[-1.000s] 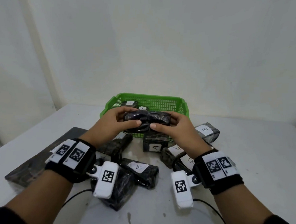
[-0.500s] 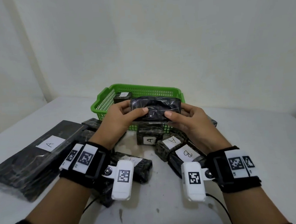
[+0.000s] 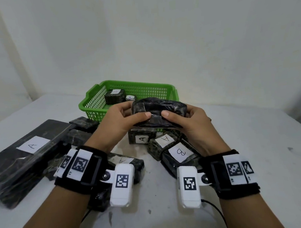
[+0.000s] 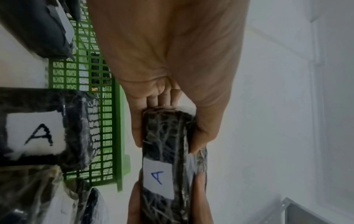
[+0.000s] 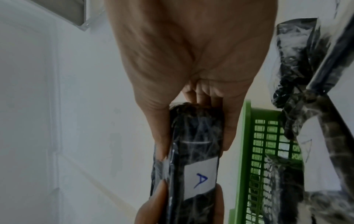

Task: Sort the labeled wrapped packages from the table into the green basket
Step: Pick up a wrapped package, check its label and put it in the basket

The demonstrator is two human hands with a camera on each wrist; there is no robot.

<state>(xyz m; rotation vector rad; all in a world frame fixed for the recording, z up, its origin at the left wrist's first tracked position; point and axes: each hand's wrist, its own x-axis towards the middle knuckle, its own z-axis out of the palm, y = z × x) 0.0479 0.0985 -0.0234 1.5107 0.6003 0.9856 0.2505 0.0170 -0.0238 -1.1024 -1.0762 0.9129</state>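
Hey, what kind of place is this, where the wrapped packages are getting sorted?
Probably a plain indoor workroom set up for a sorting exercise, not a home or shop. A bare white table stands against blank white walls, bearing only a green basket and black wrapped packages with handwritten letter labels.

Plain pale wall behind white (scuffed) table

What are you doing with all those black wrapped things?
A person is holding one wrapped package with both hands, the left hand and the right hand, just in front of the green basket. Its label, seen from the wrist cameras, says A. Two packages already lie in the basket. More, marked A or B, still sit on the table.
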